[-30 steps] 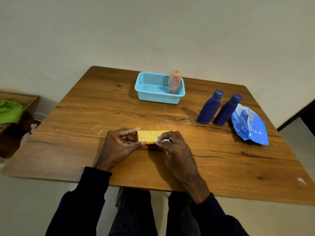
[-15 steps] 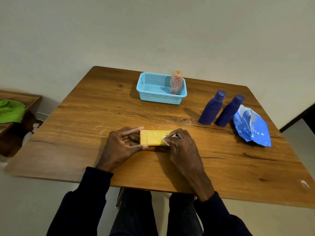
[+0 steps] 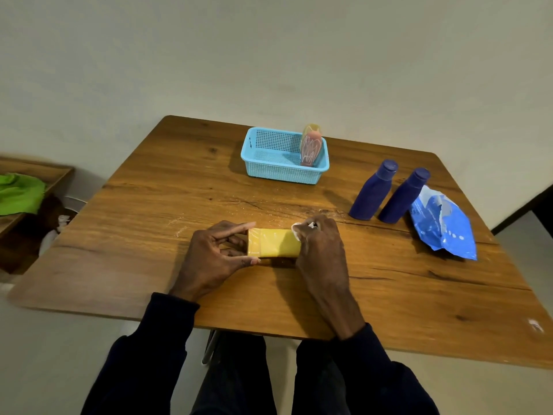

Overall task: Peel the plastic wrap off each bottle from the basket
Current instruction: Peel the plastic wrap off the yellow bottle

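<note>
A yellow bottle (image 3: 273, 242) lies on its side on the wooden table (image 3: 149, 211), near the front edge. My left hand (image 3: 217, 256) holds its left end between thumb and forefinger. My right hand (image 3: 321, 250) covers the right end, its fingers curled and pinching a bit of clear plastic wrap (image 3: 299, 227) that shows white at the fingertips. At the back stands a light blue basket (image 3: 269, 172) with one pink wrapped bottle (image 3: 311, 148) upright in its right corner.
Two dark blue bottles (image 3: 386, 194) stand side by side at the right. Just right of them lies a crumpled blue plastic bag (image 3: 443, 226). Off the table's left side is a low wooden shelf with a green cloth (image 3: 19, 193).
My right hand has slid to the right along the yellow bottle, pulling the wrap with it, so more bare yellow surface shows. My left hand stays on the left end.
</note>
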